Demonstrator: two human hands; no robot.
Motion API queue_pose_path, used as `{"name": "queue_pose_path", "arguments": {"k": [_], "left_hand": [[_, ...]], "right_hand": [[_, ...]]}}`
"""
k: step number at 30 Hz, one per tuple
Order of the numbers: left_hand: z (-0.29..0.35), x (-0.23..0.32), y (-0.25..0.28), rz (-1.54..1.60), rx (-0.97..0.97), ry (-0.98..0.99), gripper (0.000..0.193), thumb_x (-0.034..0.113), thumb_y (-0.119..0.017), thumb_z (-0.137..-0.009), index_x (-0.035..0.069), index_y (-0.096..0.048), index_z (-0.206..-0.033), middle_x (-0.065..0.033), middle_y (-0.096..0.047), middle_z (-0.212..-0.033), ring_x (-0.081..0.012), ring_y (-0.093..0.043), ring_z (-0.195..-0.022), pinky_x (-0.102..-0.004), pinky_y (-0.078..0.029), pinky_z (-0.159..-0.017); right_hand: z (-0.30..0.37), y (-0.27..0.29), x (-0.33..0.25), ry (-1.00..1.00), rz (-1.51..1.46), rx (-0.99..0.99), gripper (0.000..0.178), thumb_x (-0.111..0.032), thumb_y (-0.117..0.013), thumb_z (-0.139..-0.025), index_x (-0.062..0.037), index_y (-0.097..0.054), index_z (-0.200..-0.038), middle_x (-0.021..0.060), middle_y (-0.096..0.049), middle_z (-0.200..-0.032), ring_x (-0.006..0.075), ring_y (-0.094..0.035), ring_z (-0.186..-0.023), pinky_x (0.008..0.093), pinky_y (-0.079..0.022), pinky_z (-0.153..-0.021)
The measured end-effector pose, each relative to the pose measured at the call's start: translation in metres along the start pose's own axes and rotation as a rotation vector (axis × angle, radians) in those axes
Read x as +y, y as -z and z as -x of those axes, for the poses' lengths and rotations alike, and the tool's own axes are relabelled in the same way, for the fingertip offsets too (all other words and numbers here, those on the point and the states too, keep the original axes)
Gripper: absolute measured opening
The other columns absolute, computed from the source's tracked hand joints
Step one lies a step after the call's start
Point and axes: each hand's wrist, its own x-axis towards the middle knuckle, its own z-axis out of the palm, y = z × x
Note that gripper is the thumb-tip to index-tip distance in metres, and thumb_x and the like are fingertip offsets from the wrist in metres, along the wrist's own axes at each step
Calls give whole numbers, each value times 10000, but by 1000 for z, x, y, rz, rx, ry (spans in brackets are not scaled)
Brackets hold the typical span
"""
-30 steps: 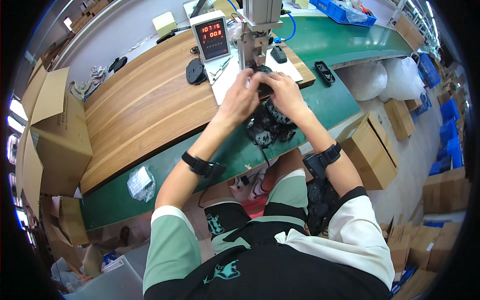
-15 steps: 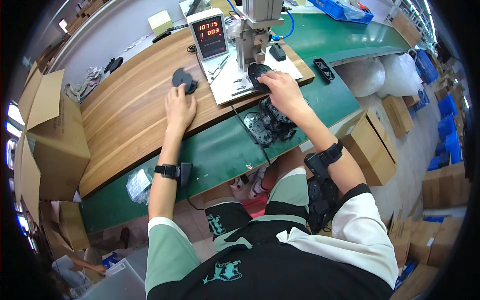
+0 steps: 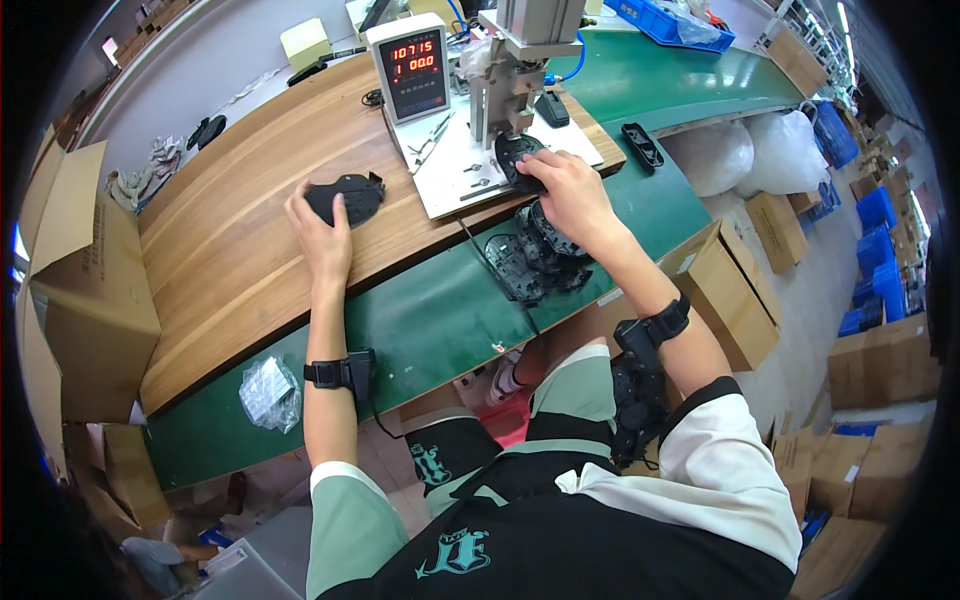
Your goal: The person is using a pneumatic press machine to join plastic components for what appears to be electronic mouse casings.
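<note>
Gripping black flat plastic shell in left hand, long axis roughly along brown wooden bench's front edge; pinching black rounded plastic shell in right hand, toward bench's right edge.

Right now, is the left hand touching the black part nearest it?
Touching: the head view shows the left hand with its thumb lying on the black part.
</note>
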Motion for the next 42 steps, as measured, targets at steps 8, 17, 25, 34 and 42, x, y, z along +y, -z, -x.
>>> {"name": "queue_pose_path", "arguments": {"k": [8,17,25,34,42], "left_hand": [[9,20,9,162,237,-249,557,29,-780,-919,-1,-553,-1427,-159,-589,-1215,-306,-602,-1068,-411,-514,-937],[12,27,11,158,59,-427,395,-22,-797,-864,35,-691,-1240,-148,-654,-1221,-355,-662,-1129,-430,-542,-958],[15,26,10,255,-191,-384,328,29,-757,-898,69,-679,-1213,-147,-707,-1140,-366,-679,-1089,-444,-556,-902],[10,23,11,35,-132,-524,293,224,-810,-904,59,-702,-1121,-116,-720,-1080,-372,-679,-993,-448,-564,-828],[18,21,8,7,-110,-65,318,193,-667,-1015,69,-583,-1296,-208,-713,-1126,-444,-670,-1078,-538,-546,-857]], "right_hand": [[-5,3,0,-27,4,-54,382,84,-634,-754,-48,-726,-1101,102,-702,-1054,355,-666,-1031,471,-547,-905],[-2,3,0,20,-34,-15,396,94,-618,-738,-30,-717,-1101,107,-697,-1064,352,-663,-1045,468,-545,-916],[1,-4,-11,-32,98,-16,335,74,-627,-784,-39,-704,-1091,101,-686,-1058,337,-665,-1029,456,-561,-910],[0,-2,-12,-27,102,-4,327,82,-617,-793,-37,-698,-1086,101,-682,-1055,336,-664,-1018,459,-565,-899],[1,-3,-12,-36,83,-9,328,77,-617,-790,-36,-695,-1087,103,-681,-1050,341,-661,-1033,467,-563,-895]]}}
